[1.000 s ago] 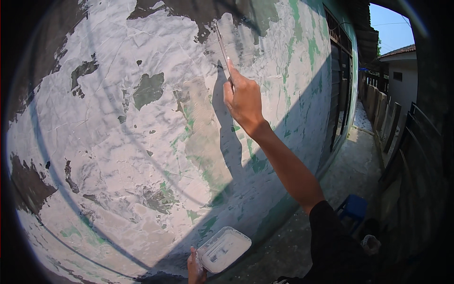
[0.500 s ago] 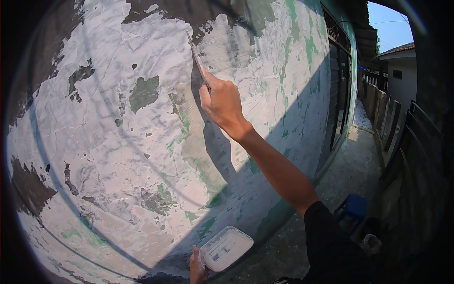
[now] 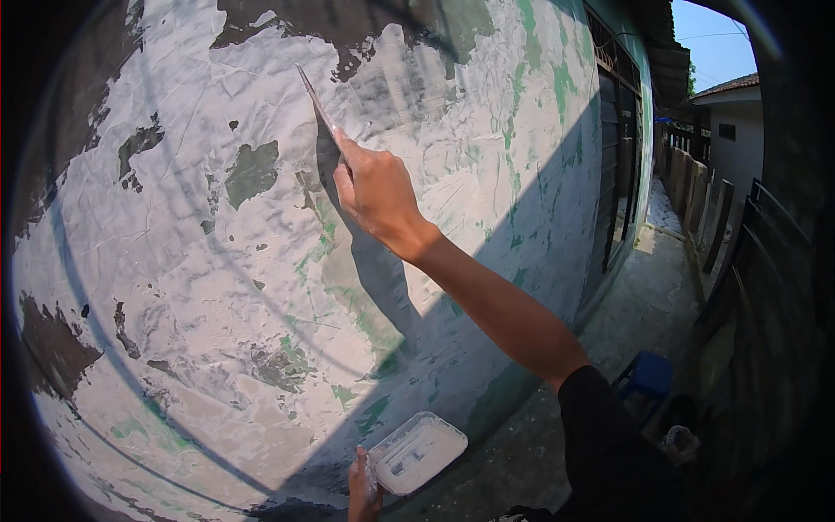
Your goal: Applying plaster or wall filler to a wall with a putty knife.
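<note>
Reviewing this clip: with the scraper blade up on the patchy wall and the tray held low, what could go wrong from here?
1. The left hand grips the white tray only at one corner, low and out of the line of sight; it may tip and spill its white filler.
2. The right hand holds the thin scraper at full arm's reach, so pressure may be uneven and could gouge the wall.
3. The blue stool stands close behind, possibly a trip hazard.
</note>
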The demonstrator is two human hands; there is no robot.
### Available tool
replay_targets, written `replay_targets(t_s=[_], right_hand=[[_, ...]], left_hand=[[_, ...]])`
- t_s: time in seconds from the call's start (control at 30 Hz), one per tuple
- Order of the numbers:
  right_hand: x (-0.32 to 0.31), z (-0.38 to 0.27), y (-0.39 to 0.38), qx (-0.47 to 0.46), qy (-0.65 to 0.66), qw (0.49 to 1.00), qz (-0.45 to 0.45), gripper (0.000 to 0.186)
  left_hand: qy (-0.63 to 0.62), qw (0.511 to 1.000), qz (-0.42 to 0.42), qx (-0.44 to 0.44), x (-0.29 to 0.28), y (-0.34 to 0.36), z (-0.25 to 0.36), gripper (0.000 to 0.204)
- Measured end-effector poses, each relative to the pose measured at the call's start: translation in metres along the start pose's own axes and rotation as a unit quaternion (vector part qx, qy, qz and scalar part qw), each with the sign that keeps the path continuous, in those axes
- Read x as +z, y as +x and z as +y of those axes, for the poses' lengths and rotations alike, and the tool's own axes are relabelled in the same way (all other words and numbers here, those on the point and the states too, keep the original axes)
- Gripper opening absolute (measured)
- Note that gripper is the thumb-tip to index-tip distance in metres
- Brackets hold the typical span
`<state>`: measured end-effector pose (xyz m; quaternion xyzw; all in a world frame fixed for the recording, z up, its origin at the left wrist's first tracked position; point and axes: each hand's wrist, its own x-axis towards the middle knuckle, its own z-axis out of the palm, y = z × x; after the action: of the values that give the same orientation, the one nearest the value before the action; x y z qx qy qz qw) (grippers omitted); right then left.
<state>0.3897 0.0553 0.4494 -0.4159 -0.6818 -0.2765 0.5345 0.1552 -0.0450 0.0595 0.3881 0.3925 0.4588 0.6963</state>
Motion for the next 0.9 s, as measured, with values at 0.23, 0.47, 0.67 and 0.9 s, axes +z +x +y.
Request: replay_targets(t_s=[0.23, 0.47, 0.67, 0.9], right_hand=[[0.024, 0.050, 0.011, 0.056, -0.210, 0.974, 0.066, 0.052], [0.041, -0.001, -0.005, -0.046, -0.226, 0.969, 0.084, 0.053], [-0.019, 0.015, 0.049, 0.052, -0.120, 0.978, 0.163, 0.046], [0.041, 0.018, 0.073, 0.020, -0.256, 0.960, 0.115, 0.050]], left_hand=[[-0.005, 1.000, 0.010, 0.004, -0.019, 0.008, -0.026, 0.061], [-0.003, 1.000, 0.023, -0.014, -0.002, -0.022, 0.002, 0.058], [-0.025, 0.999, 0.039, 0.008, -0.033, -0.010, -0.020, 0.058], [-0.047, 0.997, 0.062, 0.011, -0.032, -0.018, -0.010, 0.059]])
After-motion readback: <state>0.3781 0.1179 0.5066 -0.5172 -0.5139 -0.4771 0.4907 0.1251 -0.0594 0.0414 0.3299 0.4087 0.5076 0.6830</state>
